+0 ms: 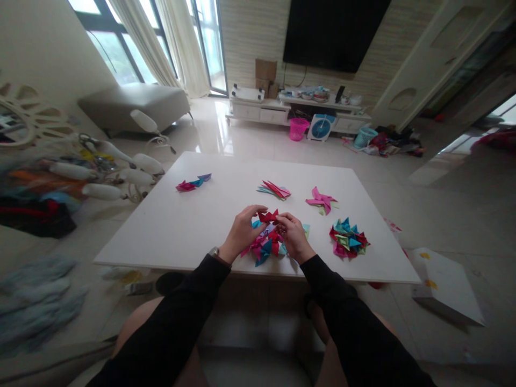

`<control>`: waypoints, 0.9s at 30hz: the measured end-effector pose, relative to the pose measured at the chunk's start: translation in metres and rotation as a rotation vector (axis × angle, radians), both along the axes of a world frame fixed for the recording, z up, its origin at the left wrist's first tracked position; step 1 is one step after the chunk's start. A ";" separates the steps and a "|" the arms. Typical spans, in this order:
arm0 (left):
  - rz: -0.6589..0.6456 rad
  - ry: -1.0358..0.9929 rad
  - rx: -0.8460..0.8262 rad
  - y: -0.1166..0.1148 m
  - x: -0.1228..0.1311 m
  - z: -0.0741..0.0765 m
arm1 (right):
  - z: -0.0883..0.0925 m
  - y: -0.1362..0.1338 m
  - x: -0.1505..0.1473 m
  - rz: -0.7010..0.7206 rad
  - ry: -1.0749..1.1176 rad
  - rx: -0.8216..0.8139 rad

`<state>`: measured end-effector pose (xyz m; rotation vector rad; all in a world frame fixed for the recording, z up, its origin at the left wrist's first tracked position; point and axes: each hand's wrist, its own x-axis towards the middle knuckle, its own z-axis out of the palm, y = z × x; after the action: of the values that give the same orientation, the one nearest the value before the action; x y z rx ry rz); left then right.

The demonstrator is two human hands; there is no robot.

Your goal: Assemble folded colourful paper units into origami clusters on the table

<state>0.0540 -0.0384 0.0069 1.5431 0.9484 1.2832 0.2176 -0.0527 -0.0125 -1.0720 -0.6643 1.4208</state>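
A small red folded paper piece [267, 216] is held up between my two hands, above the near part of the white table [153, 236]. My left hand [244, 228] pinches its left side with thumb and forefinger. The fingers of my right hand [293, 235] close on its right end. Directly beneath lies a pile of folded paper pieces [264, 252] in pink, blue, red and pale green, partly covered by my hands. To the right sits a cluster of blue, red and green folded papers [349, 238].
Further back on the table are a fanned stack of paper strips [274, 190], a pink and green pinwheel shape [321, 200] and a short row of folded pieces [193, 183]. A white box [447, 285] stands on the floor at right; a lamp [121, 166] is at left.
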 end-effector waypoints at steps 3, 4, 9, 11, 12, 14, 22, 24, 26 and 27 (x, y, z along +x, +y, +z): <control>-0.006 0.060 0.043 0.000 -0.001 -0.001 | 0.001 0.000 0.000 0.007 -0.012 0.006; -0.013 0.094 0.065 0.000 -0.001 -0.001 | 0.001 0.000 0.000 0.010 -0.016 0.009; -0.014 0.097 0.019 -0.001 0.002 -0.004 | 0.002 0.001 0.001 -0.014 -0.002 0.018; -0.025 0.074 -0.026 0.000 0.004 -0.006 | 0.002 0.002 0.002 -0.058 0.008 0.017; -0.031 0.061 -0.041 0.000 0.004 -0.006 | 0.003 0.003 0.003 -0.078 0.006 0.017; -0.038 0.022 -0.067 0.001 0.005 -0.008 | 0.004 0.003 0.004 -0.100 -0.017 0.041; 0.005 -0.041 -0.133 0.005 0.003 -0.010 | 0.004 -0.002 0.003 -0.001 -0.209 0.210; 0.022 -0.026 -0.124 0.005 0.003 -0.010 | 0.002 -0.002 0.004 0.003 -0.231 0.209; 0.037 0.006 -0.091 0.005 0.002 -0.011 | 0.001 -0.002 0.004 0.007 -0.251 0.195; 0.042 0.034 -0.064 0.006 0.002 -0.011 | 0.001 -0.001 0.004 0.006 -0.259 0.190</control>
<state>0.0555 -0.0328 -0.0043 1.5074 1.0384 1.2470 0.2220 -0.0541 -0.0113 -1.1122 -0.9689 1.2068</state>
